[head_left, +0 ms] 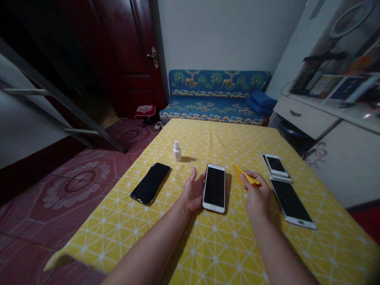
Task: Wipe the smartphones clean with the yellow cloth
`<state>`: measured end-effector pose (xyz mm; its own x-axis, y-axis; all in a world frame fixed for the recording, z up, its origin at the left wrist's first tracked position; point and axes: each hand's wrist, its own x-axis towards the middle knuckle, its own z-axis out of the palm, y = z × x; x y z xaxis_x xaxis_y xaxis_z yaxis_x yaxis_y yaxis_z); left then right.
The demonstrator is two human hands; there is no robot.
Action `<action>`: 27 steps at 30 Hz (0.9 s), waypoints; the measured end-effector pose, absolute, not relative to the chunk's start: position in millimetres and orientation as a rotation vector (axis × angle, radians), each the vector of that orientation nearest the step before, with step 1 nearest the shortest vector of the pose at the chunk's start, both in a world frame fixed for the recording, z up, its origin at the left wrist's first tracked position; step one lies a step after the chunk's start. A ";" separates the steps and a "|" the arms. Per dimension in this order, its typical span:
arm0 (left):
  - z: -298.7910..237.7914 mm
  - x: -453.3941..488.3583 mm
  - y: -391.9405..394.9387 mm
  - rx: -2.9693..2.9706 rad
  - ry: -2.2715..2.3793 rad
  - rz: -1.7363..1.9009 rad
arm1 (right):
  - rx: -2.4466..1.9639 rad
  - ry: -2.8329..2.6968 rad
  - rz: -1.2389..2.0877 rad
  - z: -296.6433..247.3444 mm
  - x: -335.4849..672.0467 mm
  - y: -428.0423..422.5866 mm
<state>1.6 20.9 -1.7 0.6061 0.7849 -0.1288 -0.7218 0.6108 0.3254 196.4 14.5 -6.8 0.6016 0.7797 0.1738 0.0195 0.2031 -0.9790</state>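
Observation:
My left hand is at the left edge of a white-framed smartphone with a dark screen. Its fingers reach behind the phone, while the thumb stands up off the glass. To the right of the phone, my right hand pinches a folded yellow cloth just above the table. A small white bottle stands upright beyond my left hand. Left of that hand lies a black smartphone, face up.
On the right of the yellow patterned tablecloth lie a large white-framed phone and a small stack of white phones. A blue sofa is behind the table, a white cabinet to the right, and a metal ladder to the left.

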 end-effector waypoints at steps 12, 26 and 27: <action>2.1 3.7 19.6 0.265 0.279 0.893 | -1.222 -1.396 0.462 -15.8 171.9 9.7; 1.0 4.8 20.6 0.239 0.260 0.911 | -1.257 -1.756 0.351 -9.5 167.8 3.1; 0.9 4.7 20.7 0.243 0.262 0.911 | -1.262 -1.762 0.356 -7.6 167.2 2.1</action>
